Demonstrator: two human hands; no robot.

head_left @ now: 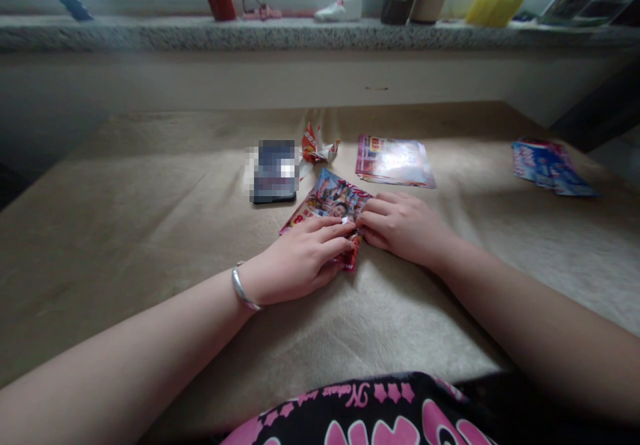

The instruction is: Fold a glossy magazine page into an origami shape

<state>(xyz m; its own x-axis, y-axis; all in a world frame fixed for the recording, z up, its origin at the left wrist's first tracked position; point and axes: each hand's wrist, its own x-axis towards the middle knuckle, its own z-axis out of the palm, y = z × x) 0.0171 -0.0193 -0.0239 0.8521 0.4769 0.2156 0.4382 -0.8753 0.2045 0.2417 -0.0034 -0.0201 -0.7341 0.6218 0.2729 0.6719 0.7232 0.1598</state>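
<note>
A colourful printed sheet of glossy paper [333, 195], partly folded, lies turned at an angle on the table in front of me. My left hand [315, 251], with a silver bracelet at its wrist, rests flat across the sheet with its fingers stretched out. At the sheet's right edge, my right hand [395, 225] has its fingers curled and pinched on the paper. The fingertips of both hands nearly meet there, and they cover part of the fold. Just behind the sheet stands a folded red and white paper figure [316, 146].
Left of the paper figure lies a dark phone [275, 175], its screen blurred. A stack of square printed sheets [395, 161] sits behind my right hand. Blue printed papers [553, 168] are fanned out at the far right. Bottles and small items line the stone windowsill [300, 35].
</note>
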